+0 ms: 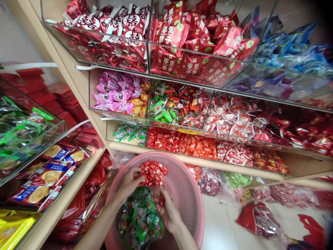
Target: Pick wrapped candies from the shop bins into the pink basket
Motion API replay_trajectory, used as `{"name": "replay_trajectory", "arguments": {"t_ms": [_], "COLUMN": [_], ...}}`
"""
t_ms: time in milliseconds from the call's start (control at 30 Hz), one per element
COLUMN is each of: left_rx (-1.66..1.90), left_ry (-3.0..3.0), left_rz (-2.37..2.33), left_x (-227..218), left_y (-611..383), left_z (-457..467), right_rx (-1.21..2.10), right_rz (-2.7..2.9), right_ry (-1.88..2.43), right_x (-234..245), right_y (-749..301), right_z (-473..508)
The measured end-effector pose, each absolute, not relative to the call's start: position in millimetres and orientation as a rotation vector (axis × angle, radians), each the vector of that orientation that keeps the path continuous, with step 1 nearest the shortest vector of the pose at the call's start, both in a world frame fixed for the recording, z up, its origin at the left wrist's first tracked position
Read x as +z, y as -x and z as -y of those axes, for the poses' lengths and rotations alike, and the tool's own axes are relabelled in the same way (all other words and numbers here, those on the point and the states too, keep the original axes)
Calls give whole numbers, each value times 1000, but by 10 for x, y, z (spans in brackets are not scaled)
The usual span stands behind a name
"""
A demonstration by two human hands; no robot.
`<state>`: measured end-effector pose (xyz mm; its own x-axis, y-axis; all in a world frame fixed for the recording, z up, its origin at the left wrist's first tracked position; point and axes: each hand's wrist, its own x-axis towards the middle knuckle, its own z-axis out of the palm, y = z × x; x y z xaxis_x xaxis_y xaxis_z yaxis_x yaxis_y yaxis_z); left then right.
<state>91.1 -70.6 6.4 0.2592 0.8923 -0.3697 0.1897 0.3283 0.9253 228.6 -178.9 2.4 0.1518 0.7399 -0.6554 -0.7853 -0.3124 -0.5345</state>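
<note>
A round pink plastic basket [186, 180] sits low in front of me, holding a heap of green-wrapped candies [139, 218] and a smaller heap of red-wrapped candies [153, 172]. My left hand [127, 184] is curled around the left side of the red candies. My right hand [169, 211] reaches in from below, its fingers closed among red candies beside the green heap. Both forearms come up from the bottom edge.
Clear acrylic bins on wooden shelves [197, 161] hold red, pink, green and blue sweets ahead. A side shelf on the left carries green packets and biscuit packs [49, 175]. Bags of candy [257, 218] lie on the tiled floor at the right.
</note>
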Motion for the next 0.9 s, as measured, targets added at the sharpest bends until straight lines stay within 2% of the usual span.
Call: {"name": "replay_trajectory", "arguments": {"t_ms": [167, 333, 633, 900], "left_rx": [708, 493, 224, 269], "left_ry": [-1526, -1987, -2283, -2423], "left_rz": [-1294, -1344, -1420, -1403], "left_x": [-43, -40, -76, -14], "left_y": [-1158, -1391, -1628, -1599], "left_z": [495, 260, 182, 258], "right_rx": [1507, 1521, 1556, 1633], "right_rz": [-142, -166, -144, -139], "right_ry": [1097, 1035, 883, 862], "right_x": [-49, -95, -23, 62], "right_y": [-2384, -2413, -2433, -2477], "right_z": [1824, 1837, 1834, 1800]}}
